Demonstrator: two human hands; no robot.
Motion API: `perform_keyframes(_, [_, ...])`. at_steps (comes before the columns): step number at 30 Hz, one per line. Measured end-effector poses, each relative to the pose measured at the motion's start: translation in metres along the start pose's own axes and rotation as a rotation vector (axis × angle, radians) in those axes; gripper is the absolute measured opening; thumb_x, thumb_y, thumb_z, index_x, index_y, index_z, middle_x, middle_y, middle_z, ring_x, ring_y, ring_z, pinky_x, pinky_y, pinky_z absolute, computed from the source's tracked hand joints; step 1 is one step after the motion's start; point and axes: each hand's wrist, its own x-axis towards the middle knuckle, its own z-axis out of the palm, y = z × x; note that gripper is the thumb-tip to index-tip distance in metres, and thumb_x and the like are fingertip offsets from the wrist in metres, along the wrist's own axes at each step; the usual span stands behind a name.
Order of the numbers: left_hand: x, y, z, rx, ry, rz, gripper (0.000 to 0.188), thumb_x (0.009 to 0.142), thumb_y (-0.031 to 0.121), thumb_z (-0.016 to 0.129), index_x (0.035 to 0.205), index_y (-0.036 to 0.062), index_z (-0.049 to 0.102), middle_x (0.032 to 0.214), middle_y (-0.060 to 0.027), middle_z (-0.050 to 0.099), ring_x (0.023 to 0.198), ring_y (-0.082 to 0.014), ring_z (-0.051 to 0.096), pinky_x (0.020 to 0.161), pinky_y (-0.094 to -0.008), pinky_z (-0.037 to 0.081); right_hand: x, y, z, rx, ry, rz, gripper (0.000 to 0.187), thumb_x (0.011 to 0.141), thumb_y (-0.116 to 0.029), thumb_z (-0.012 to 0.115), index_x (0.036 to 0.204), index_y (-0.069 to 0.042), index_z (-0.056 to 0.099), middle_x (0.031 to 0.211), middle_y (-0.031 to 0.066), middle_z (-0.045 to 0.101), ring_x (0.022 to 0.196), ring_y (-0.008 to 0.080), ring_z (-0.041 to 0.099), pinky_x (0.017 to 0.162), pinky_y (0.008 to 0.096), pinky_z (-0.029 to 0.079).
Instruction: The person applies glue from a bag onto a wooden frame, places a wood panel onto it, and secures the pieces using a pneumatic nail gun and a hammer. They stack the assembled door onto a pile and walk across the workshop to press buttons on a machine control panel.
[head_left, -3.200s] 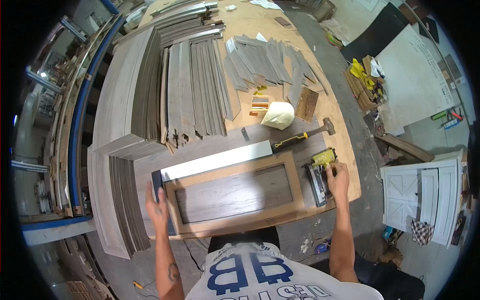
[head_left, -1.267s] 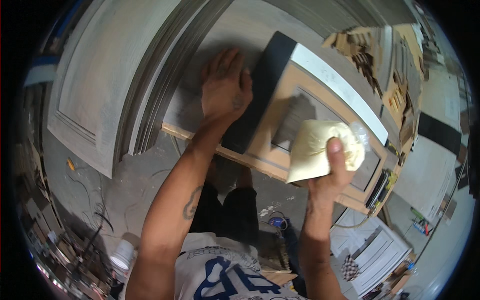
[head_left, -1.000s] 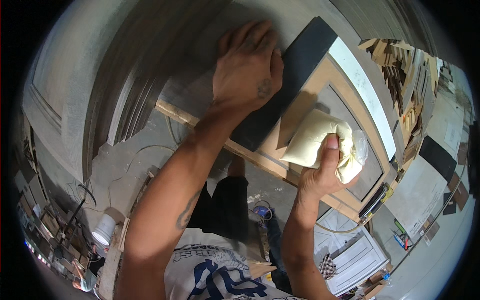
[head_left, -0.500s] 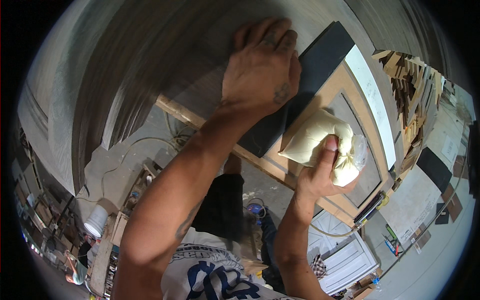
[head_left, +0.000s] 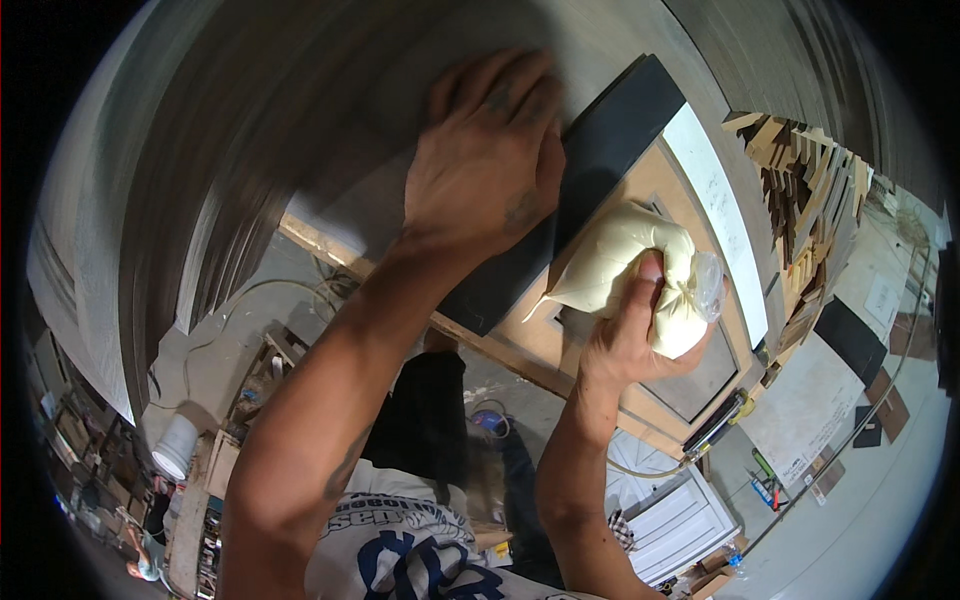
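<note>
My right hand [head_left: 628, 335] is wrapped round a clear plastic piping bag of pale yellow paste [head_left: 612, 258], thumb on top. Its twisted, bunched end bulges past my fingers, and its narrow tip points left, over a dark grey strip and a tan panel. My left hand [head_left: 483, 165] is over a grey-brown board, back of the hand up, close to the dark grey strip [head_left: 622, 135]. Its fingers are bent and close together; their tips and anything under them are hidden. Beneath the bag lies a tan board panel with a grey inset [head_left: 705, 365].
Large grey wood-grain boards [head_left: 160, 190] stand at the left. A white curved strip [head_left: 725, 215] borders the tan panel. Stacked wood offcuts [head_left: 800, 215], a caulking gun [head_left: 722, 420] and a white panelled door [head_left: 680, 520] are to the right. A white bucket [head_left: 177, 445] stands lower left.
My left hand has shifted left and slightly down in the view. The scene has also drifted left. The bag remains in my right hand, and a thin thread of paste now shows at its tip.
</note>
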Motion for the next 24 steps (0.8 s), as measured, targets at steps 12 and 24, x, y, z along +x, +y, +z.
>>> perform_keyframes(12, [0.001, 0.004, -0.002, -0.009, -0.024, -0.041, 0.030, 0.081, 0.009, 0.059, 0.109, 0.0018, 0.064, 0.126, -0.0087, 0.059, 0.124, -0.0252, 0.051, 0.106, -0.0450, 0.036, 0.046, 0.019, -0.003, -0.133, -0.041, -0.166, 0.021, 0.085, -0.005, 0.072, 0.101, 0.007, 0.063, 0.092, 0.0091, 0.067, 0.078, 0.0126, 0.062, 0.073, 0.0267, 0.051])
perform_keyframes(24, [0.002, 0.005, -0.004, 0.035, -0.075, -0.046, 0.030, 0.083, 0.010, 0.059, 0.112, 0.0022, 0.064, 0.130, -0.0077, 0.058, 0.126, -0.0245, 0.050, 0.107, -0.0454, 0.035, 0.081, 0.034, 0.003, -0.139, -0.042, -0.217, 0.020, 0.089, -0.008, 0.071, 0.100, 0.006, 0.063, 0.088, 0.0097, 0.068, 0.076, 0.0118, 0.063, 0.070, 0.0260, 0.053])
